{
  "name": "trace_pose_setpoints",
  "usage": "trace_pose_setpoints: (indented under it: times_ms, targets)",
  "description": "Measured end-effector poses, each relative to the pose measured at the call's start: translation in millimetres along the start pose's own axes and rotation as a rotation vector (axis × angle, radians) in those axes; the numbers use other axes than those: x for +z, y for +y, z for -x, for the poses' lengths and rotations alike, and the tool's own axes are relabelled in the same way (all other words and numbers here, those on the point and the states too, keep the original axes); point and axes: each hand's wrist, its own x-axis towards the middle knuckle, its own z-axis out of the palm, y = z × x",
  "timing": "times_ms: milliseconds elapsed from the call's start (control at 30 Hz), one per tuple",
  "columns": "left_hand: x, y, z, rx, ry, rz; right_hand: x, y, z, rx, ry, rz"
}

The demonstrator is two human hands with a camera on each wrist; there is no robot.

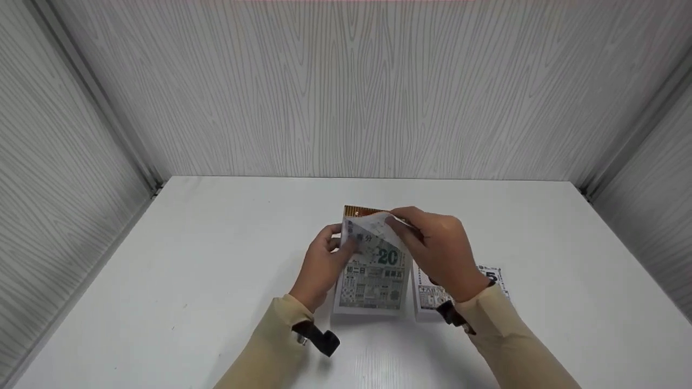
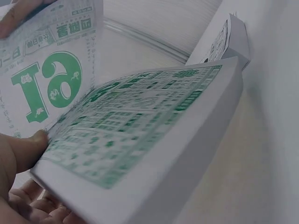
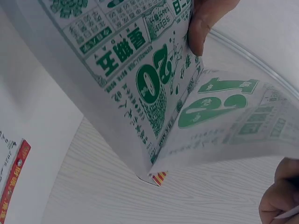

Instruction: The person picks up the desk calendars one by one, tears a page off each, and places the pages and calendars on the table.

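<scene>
A thick tear-off calendar [image 1: 373,292] with a large green 20 on its upper sheet is held up above the white table. My left hand [image 1: 323,265] grips its left edge, thumb on the front and fingers behind. With my right hand [image 1: 440,248] I pinch a thin calendar page [image 3: 224,112] and pull it up and back; a green 19 shows through it in both wrist views. The page still joins the block along the top binding. Beneath my right forearm, a second calendar [image 1: 430,294] lies on the table, partly hidden.
The white table [image 1: 216,270] carries the second calendar at the right. Grey wood-grain panels [image 1: 346,92] stand behind and at both sides. In the right wrist view, the second calendar's red header strip [image 3: 16,177] shows at the left.
</scene>
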Motion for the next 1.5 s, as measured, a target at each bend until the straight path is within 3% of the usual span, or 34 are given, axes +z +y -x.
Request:
trace_pose_setpoints:
  times_ms: [333,500,667,833,1167,1300,1500]
  targets:
    - [-1.4,3.9,1.1,-0.110,-0.082,0.129,-12.1,10,-30,-0.031,-0.051,0.094]
    - [0.4,1.4,-0.3,-0.103,-0.098,0.203,-20.8,17,-40,-0.015,-0.112,0.145]
    - [2.3,1.9,-1.1,-0.109,-0.101,0.177,-27.2,25,-47,0.019,-0.132,0.113]
    - [4.0,5.0,-1.6,-0.131,-0.147,0.158,-28.4,32,-54,0.049,-0.124,0.091]
    - [13.2,5.3,0.4,-0.164,-0.237,0.340,-26.7,39,-58,0.097,-0.170,0.073]
    - [18.8,4.8,-0.3,-0.168,-0.256,0.302,-26.9,42,-58,0.101,-0.178,0.100]
    - [21.5,3.5,-1.4,-0.159,-0.217,0.214,-27.7,42,-59,0.123,-0.166,0.080]
